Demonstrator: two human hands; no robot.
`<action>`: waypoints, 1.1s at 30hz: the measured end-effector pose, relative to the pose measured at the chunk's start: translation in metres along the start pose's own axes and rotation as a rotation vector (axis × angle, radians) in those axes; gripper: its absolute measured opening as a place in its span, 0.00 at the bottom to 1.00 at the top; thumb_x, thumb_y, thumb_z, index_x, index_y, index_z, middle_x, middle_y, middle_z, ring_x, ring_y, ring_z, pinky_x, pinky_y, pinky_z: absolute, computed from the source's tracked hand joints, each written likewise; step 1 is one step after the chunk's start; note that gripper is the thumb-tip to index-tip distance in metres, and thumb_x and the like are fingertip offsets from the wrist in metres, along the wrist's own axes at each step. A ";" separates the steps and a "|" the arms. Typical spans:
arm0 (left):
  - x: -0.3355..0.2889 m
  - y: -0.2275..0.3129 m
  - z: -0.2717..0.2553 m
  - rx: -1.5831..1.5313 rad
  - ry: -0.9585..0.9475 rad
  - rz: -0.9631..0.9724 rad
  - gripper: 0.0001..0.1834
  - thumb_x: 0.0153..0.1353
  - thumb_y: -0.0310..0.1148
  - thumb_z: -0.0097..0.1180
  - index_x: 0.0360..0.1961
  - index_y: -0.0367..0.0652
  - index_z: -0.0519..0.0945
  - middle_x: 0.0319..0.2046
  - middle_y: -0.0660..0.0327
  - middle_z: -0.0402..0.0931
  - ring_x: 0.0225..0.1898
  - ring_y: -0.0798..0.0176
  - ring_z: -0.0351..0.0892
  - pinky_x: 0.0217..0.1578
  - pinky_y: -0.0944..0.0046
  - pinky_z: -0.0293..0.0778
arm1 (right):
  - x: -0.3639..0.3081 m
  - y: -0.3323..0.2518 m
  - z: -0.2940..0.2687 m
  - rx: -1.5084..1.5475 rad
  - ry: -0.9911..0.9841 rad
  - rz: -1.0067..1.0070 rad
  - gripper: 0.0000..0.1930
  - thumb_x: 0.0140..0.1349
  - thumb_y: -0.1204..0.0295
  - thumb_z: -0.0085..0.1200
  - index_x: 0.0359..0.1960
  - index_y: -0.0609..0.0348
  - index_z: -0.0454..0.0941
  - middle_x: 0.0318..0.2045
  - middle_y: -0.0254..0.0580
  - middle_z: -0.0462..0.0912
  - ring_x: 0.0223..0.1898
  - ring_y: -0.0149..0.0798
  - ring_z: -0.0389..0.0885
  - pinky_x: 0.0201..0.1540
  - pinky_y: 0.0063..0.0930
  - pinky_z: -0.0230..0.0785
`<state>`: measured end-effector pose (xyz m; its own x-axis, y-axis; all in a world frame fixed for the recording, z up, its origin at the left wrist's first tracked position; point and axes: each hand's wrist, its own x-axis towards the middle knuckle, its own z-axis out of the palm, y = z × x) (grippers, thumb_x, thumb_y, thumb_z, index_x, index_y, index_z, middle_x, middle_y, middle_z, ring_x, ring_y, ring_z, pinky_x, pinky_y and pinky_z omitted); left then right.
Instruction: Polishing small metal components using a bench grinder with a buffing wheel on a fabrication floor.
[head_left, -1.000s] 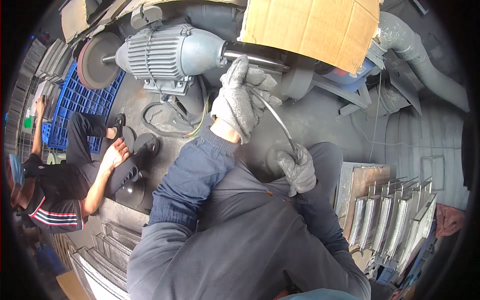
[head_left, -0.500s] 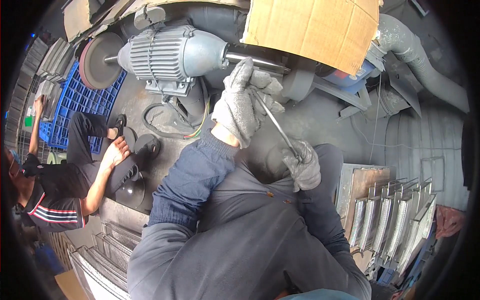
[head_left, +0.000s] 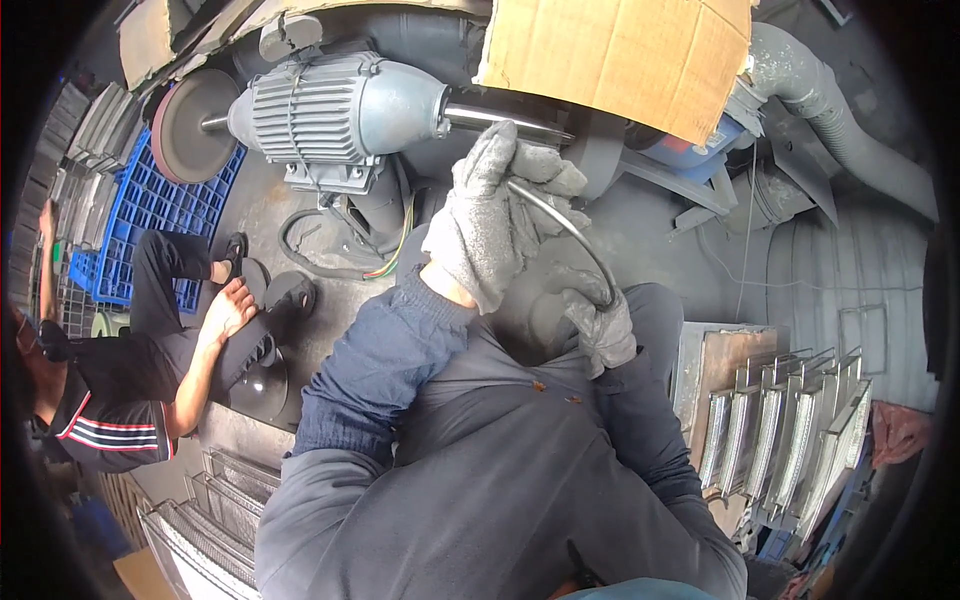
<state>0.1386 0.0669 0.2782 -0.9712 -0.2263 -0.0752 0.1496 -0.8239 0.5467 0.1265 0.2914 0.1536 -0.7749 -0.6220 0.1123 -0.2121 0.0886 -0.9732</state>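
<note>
A thin curved metal rod [head_left: 582, 236] spans the space between my two hands, in front of the motor's shaft. My left hand [head_left: 495, 220], in a thick pale dusty glove, is closed around its upper end. Lower and to the right, my right hand [head_left: 603, 330] grips the other end in a darker grey glove, close to my lap. The glove fingers hide both ends of the rod. Just beyond my left hand is the bare steel shaft [head_left: 505, 122] of a grey finned motor [head_left: 315, 110].
A round wheel [head_left: 197, 125] sits on the motor's left side; cardboard [head_left: 615, 65] overhangs the right. Mesh-sided metal frames [head_left: 770, 445] stand at my right, more mesh panels [head_left: 205, 520] at lower left. A seated person [head_left: 115, 400] is at left, near a blue pallet [head_left: 170, 235].
The rod has turned in my hands, so its bend now shows where it looked nearly straight. Both hands have shifted only slightly. The other person's far arm has moved a little left.
</note>
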 end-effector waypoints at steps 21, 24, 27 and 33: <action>0.007 -0.013 -0.008 -0.130 0.025 -0.055 0.18 0.75 0.49 0.54 0.43 0.43 0.77 0.35 0.56 0.81 0.39 0.51 0.87 0.35 0.44 0.89 | -0.007 0.004 -0.004 0.300 -0.021 0.116 0.14 0.72 0.73 0.59 0.57 0.62 0.82 0.51 0.42 0.87 0.53 0.35 0.85 0.58 0.30 0.76; 0.010 -0.014 -0.014 -0.119 0.032 -0.042 0.16 0.75 0.48 0.54 0.43 0.45 0.77 0.35 0.58 0.82 0.38 0.52 0.87 0.34 0.43 0.89 | -0.007 0.000 -0.003 0.343 -0.027 0.120 0.15 0.72 0.72 0.58 0.58 0.62 0.82 0.50 0.42 0.87 0.53 0.35 0.85 0.57 0.29 0.76; 0.013 -0.018 -0.020 -0.153 0.082 -0.042 0.14 0.74 0.47 0.55 0.43 0.48 0.77 0.34 0.61 0.82 0.38 0.53 0.87 0.34 0.42 0.89 | -0.010 0.000 -0.002 0.329 -0.020 0.150 0.15 0.72 0.72 0.58 0.59 0.61 0.81 0.50 0.41 0.87 0.52 0.34 0.85 0.57 0.28 0.76; 0.021 -0.024 -0.043 -0.178 0.139 -0.069 0.07 0.77 0.42 0.50 0.49 0.55 0.76 0.37 0.69 0.83 0.44 0.56 0.87 0.39 0.36 0.87 | -0.014 -0.014 0.000 0.301 -0.049 0.256 0.16 0.73 0.72 0.58 0.59 0.62 0.81 0.49 0.40 0.87 0.50 0.32 0.85 0.54 0.26 0.76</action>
<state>0.1226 0.0601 0.2279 -0.9470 -0.2259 -0.2284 0.1263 -0.9156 0.3818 0.1397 0.2989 0.1654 -0.7491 -0.6465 -0.1443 0.1738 0.0185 -0.9846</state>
